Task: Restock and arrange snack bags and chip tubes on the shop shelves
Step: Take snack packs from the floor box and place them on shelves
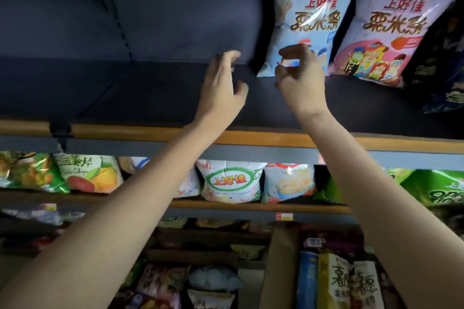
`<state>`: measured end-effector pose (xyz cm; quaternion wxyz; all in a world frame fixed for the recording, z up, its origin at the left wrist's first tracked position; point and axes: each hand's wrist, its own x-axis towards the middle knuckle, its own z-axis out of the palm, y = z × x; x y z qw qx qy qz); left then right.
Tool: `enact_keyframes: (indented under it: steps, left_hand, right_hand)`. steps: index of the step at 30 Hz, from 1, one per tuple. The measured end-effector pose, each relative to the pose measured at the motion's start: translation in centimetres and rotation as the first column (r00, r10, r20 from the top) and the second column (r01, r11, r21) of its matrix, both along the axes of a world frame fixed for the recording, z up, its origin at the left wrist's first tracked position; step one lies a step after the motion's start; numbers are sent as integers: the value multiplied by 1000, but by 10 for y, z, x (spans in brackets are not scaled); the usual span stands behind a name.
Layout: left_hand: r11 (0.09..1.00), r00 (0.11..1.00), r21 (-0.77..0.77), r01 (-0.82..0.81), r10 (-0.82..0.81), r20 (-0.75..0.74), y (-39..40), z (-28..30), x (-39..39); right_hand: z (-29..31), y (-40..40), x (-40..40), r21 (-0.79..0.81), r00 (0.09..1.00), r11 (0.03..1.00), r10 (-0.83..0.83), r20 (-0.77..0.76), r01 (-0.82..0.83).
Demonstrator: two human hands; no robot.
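We see both hands raised to the upper shelf (pixel 125 93). The right hand (pixel 300 83) is in front of the lower edge of the pale blue snack bag (pixel 303 30), its fingers (pixel 292 51) curled narrow; whether they pinch the bag we cannot tell. The left hand (pixel 222 88) hangs just left of the bag, fingers loosely spread, holding nothing. A pink bag (pixel 381 35) stands beside the blue one.
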<state>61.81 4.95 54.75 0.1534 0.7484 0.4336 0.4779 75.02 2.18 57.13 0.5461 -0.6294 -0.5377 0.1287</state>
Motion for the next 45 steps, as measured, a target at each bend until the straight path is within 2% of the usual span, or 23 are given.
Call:
enact_keyframes:
  steps: [2,4,7,10,12,14,16,18,20,22,24,27,29,32,35,37,40,43,45]
  left_hand:
    - [995,999,97,4,-8,37,-25,-11,-42]
    - [995,997,101,-9,1,79,-49,-32,-87]
    - [1000,1000,7,-6,5,30,-81,-86,-160]
    - [982,990,-189,7,-34,-136,-105,-153,-233]
    - [927,960,-374,-34,-74,-269,-118,-193,-272]
    - [820,911,-561,-116,-137,-389,-129,-233,-301]
    - [688,848,-702,-182,-252,-467,-136,-276,-321]
    - [571,775,-785,-240,-374,-509,-139,-325,-332]
    - [489,752,-826,-280,-423,-506,-143,-374,-333]
    - [478,731,-834,-276,-459,-505,-144,-426,-326]
    - [496,694,-833,-245,-510,-508,-142,-479,-309]
    - [522,654,-828,-203,-558,-512,-139,-553,-278]
    - [512,655,-843,-165,-582,-481,-136,-595,-262]
    - [481,663,-866,-138,-605,-442,-138,-639,-248]
    - [473,656,-870,-139,-614,-439,-144,-658,-248]
    - [455,656,-877,-154,-617,-435,-148,-656,-252]
    - [443,636,-886,-139,-646,-423,-147,-627,-254]
    - [436,630,-889,-141,-654,-420,-137,-563,-246]
    - [413,608,-896,-163,-673,-421,-131,-513,-241]
  right_hand:
    - [-5,-22,-36,14,999,999,46,29,-46]
    - [-14,-45,-75,-7,991,992,129,47,-129]
    - [-54,-76,-133,-91,959,957,280,32,-276]
    - [-124,-97,-182,-300,925,884,381,13,-360]
    - [-177,-108,-205,-526,898,766,439,9,-369]
    - [-235,-121,-221,-749,893,575,448,-47,-328]
    - [-298,-130,-229,-879,871,385,487,-65,-280]
    - [-361,-139,-235,-954,843,222,535,-55,-203]
    - [-422,-151,-231,-980,856,102,508,-98,-173]
    - [-487,-160,-219,-991,844,37,529,-89,-128]
    - [-554,-166,-201,-999,808,-28,589,-30,-16]
    - [-634,-172,-174,-991,761,6,640,104,131]
    - [-678,-173,-160,-986,813,26,561,152,167]
    - [-734,-178,-142,-986,868,83,468,165,143]
    - [-752,-182,-138,-985,889,160,440,126,60]
    - [-742,-185,-142,-974,920,225,373,120,35]
    - [-692,-182,-150,-974,944,224,327,51,-25]
    - [-609,-170,-155,-977,949,193,315,-28,-93]
    - [-540,-160,-154,-960,945,251,326,-35,-122]
